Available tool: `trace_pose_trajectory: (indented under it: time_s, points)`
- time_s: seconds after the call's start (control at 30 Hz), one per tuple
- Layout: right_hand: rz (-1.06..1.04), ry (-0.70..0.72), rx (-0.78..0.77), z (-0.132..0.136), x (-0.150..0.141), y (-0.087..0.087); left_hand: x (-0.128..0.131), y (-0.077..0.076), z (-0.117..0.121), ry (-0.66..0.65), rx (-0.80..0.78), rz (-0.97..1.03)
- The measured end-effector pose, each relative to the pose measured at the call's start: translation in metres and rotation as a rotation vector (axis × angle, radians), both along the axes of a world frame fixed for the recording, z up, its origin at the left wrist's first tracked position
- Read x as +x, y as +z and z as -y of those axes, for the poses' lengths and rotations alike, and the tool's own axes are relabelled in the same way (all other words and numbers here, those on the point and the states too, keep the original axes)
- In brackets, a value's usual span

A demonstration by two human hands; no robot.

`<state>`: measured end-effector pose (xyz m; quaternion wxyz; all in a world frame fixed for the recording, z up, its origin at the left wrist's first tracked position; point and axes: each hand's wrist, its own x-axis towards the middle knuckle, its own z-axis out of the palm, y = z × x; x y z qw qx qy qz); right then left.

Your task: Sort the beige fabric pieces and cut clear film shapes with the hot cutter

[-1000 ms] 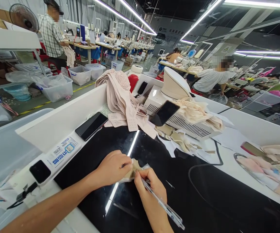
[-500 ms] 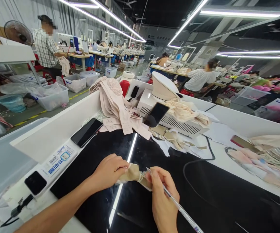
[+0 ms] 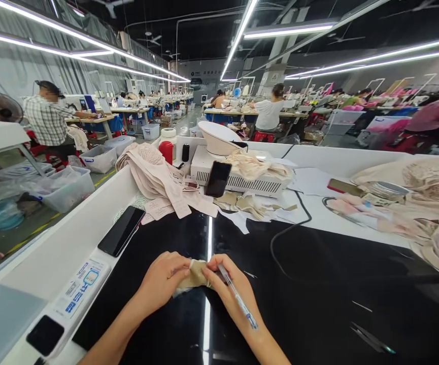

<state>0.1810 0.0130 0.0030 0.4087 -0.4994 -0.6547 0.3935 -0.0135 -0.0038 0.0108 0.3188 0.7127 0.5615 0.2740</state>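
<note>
A small beige fabric piece (image 3: 197, 274) with a pale edge is stretched between my hands above the black table top (image 3: 299, 309). My left hand (image 3: 164, 279) pinches its left end between thumb and fingers. The right end is in the fingertips of my right hand (image 3: 232, 284), where a bit of light string shows. A clear pen (image 3: 238, 299) is tucked in that same hand, lying back over it toward the wrist. Tweezers (image 3: 371, 338) lie on the black surface to the right.
Ahead stand a propped phone (image 3: 218, 178), a white vented box (image 3: 242, 183) and pinkish fabric strips (image 3: 154, 175). Another phone (image 3: 122, 230) lies at left. A black cable (image 3: 276, 248) crosses the right side, near piled fabric (image 3: 432, 177). Co-workers sit farther off.
My right hand has turned and come in to the fabric, closing on its right end. The pen now lies back over that hand. The view has swung right and up.
</note>
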Motion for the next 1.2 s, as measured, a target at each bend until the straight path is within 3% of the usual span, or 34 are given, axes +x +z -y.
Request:
trace_pose_trajectory:
  time_s: [0.23,0.8,1.2]
  points:
    - [-0.109,0.013,-0.047,0.003,-0.002,0.008,-0.002,0.001,0.000,-0.012,-0.002,0.072]
    - [-0.149,0.030,0.019,0.001,-0.007,-0.006,-0.002,0.001,-0.002,0.001,-0.011,0.033]
    - [-0.128,-0.227,0.202,-0.011,0.007,-0.008,-0.002,0.001,-0.003,0.007,-0.018,0.030]
